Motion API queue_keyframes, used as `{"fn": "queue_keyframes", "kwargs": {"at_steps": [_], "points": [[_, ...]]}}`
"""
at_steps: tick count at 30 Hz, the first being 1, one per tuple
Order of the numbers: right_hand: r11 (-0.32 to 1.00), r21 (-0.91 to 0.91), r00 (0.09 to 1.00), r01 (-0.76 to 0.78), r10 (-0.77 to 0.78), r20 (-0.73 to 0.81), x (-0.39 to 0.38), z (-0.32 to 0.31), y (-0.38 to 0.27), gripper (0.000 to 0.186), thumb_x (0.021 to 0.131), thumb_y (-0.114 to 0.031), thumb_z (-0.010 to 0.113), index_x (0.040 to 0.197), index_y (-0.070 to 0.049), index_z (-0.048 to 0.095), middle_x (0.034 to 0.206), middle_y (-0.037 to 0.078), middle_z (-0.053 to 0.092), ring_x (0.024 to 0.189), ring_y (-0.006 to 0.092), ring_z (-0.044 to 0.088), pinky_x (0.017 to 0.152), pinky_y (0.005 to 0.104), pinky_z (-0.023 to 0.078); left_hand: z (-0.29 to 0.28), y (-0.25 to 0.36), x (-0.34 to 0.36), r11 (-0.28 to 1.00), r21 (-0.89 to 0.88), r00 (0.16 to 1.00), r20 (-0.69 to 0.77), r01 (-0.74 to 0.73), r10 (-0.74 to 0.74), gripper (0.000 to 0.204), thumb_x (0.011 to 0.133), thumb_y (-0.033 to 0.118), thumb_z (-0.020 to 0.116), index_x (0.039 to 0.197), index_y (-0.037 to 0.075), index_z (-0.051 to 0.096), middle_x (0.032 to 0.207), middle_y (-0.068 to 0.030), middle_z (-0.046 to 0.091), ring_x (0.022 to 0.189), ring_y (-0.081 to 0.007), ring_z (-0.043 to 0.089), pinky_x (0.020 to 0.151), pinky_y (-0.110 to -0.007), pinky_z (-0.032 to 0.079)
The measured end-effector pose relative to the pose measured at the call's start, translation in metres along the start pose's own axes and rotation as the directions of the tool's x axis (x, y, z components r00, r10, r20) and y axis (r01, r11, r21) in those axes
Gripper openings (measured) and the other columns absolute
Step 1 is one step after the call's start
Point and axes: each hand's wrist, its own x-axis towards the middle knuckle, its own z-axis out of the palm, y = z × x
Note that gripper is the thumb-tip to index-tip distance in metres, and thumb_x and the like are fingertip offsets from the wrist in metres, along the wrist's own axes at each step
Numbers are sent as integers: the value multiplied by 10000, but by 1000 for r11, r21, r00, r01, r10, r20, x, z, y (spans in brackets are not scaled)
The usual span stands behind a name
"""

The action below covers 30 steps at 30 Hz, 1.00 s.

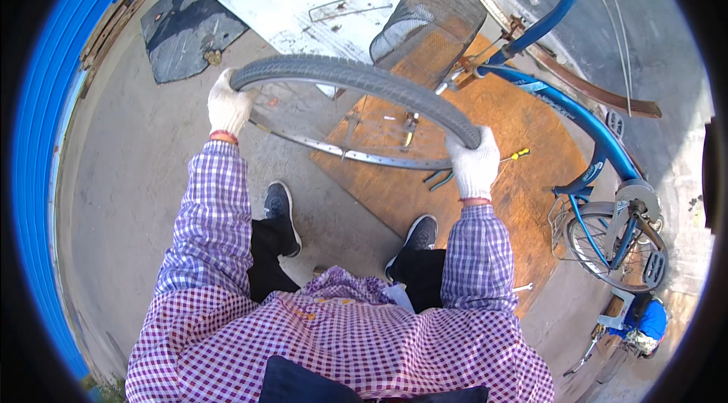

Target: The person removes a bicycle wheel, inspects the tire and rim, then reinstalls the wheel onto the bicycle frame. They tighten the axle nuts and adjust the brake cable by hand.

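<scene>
My left hand (231,103) in a white glove grips the left side of a bicycle wheel with a grey-black treaded tyre (347,69) and a spoked silver rim (383,161). My right hand (474,160) in a matching glove is closed on the wheel's right side. The wheel is held tilted in front of me, above a rusty brown board (379,210). Beside and under the wheel's right part lie dark-handled pliers (436,179) and a yellow-and-black tool (519,154).
A blue bicycle frame (584,122) lies at right, near a mesh basket (428,24). A white panel (288,1) and dark slab (178,47) lie ahead. A wrench (523,288) is near my right sleeve. Blue corrugated metal (38,175) borders the left.
</scene>
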Motion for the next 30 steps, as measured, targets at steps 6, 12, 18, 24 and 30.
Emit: {"fn": "queue_keyframes", "kwargs": {"at_steps": [6, 12, 18, 24, 30], "points": [[996, -37, 991, -80, 83, 106, -22, -54, -41, 335, 792, -294, 861, 979, -54, 721, 927, 161, 745, 892, 348, 743, 808, 430, 585, -56, 32, -37, 996, 11, 996, 27, 84, -84, 366, 784, 175, 845, 1109, 64, 719, 1023, -144, 777, 982, -318, 757, 863, -401, 571], [996, -53, 995, -78, 81, 60, -37, -78, -42, 340, 793, -299, 846, 969, -34, 726, 960, 190, 751, 922, 366, 741, 826, 444, 585, -82, 41, -54, 998, 59, 1000, 5, 29, -29, 369, 786, 170, 830, 1118, 57, 715, 1021, -152, 774, 980, -322, 754, 864, -400, 570], [995, -94, 998, -33, 37, 41, -22, -69, -29, 366, 812, -319, 845, 1015, -39, 727, 921, 176, 770, 898, 332, 770, 800, 403, 592, -58, 42, -49, 999, 28, 1000, -5, 27, -27, 371, 780, 149, 825, 1120, 51, 714, 1005, -148, 772, 970, -314, 753, 867, -394, 566], [993, -110, 997, -44, 51, 65, -13, -66, -18, 366, 812, -312, 846, 1025, -38, 728, 928, 172, 772, 898, 324, 772, 796, 403, 593, -47, 41, -43, 1000, 5, 1000, -2, 22, -22, 365, 784, 134, 822, 1124, 52, 716, 1005, -142, 774, 969, -302, 753, 865, -388, 564], [994, -83, 994, -75, 81, 79, -15, -61, -25, 359, 808, -302, 848, 1010, -30, 728, 941, 173, 765, 901, 330, 763, 801, 417, 591, -41, 34, -40, 1000, 17, 1000, -9, -13, 14, 366, 797, 168, 822, 1127, 54, 715, 1003, -142, 774, 971, -302, 753, 863, -388, 564]]}}
